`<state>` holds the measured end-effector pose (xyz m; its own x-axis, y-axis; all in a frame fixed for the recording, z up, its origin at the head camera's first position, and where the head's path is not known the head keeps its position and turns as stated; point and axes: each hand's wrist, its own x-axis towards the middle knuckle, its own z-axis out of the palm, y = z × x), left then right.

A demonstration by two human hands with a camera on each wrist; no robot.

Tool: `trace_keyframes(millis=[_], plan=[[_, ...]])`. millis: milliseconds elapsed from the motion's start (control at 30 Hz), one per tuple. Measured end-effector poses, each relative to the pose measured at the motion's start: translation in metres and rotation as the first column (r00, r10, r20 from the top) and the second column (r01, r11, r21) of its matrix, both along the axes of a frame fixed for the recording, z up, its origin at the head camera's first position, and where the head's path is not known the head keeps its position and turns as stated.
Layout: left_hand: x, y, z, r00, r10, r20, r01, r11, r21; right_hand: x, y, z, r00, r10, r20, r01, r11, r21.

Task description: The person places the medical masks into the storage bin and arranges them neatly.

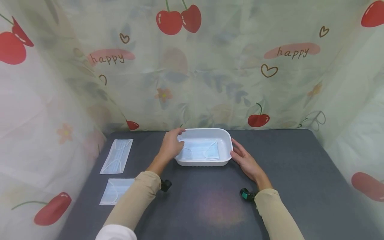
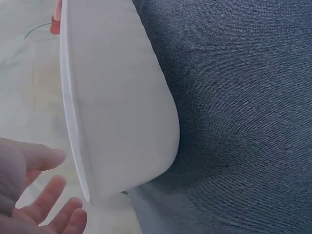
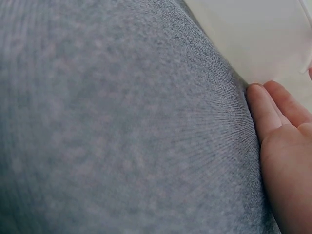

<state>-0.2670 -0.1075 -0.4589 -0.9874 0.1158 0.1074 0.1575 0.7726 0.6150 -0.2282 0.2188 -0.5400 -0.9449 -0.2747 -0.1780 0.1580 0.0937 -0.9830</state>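
A white plastic tray (image 1: 204,163) stands near the table's far edge, and a light blue face mask (image 1: 196,150) with white ear loops lies flat in it. My left hand (image 1: 171,144) is at the tray's left end, thumb and fingers spread near the rim. In the left wrist view, its loosely bent fingers (image 2: 46,197) are right beside the tray's rim, with the outer wall (image 2: 117,97) filling the middle. My right hand (image 1: 247,164) rests against the tray's right end with fingers fairly straight; its fingertips (image 3: 261,100) show low by the white wall in the right wrist view.
Two more face masks lie on the dark grey table (image 1: 288,173) at the left: one farther back (image 1: 117,156), one nearer (image 1: 113,191) and partly hidden by my left sleeve. A cherry-patterned curtain (image 1: 210,83) hangs behind the table and along both sides.
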Motion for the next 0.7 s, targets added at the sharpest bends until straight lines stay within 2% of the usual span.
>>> trace_keyframes(millis=[200, 433, 600, 700], plan=[[0.003, -0.005, -0.007, 0.999, 0.045, -0.013, -0.045, 0.999, 0.012, 0.000, 0.002, -0.002, 1.000, 0.000, -0.009, 0.000, 1.000, 0.004], [0.012, -0.020, -0.010, 0.996, 0.092, -0.021, -0.091, 0.995, 0.049, 0.000, 0.000, -0.004, 1.000, 0.007, -0.014, -0.007, 1.000, -0.003], [0.021, -0.028, -0.008, 0.996, 0.090, 0.004, -0.091, 0.995, 0.032, 0.000, -0.001, -0.003, 1.000, 0.001, -0.008, -0.001, 1.000, 0.000], [0.025, -0.035, -0.009, 0.996, 0.084, -0.010, -0.084, 0.996, 0.033, 0.000, 0.000, -0.002, 1.000, -0.003, -0.005, 0.003, 1.000, 0.009]])
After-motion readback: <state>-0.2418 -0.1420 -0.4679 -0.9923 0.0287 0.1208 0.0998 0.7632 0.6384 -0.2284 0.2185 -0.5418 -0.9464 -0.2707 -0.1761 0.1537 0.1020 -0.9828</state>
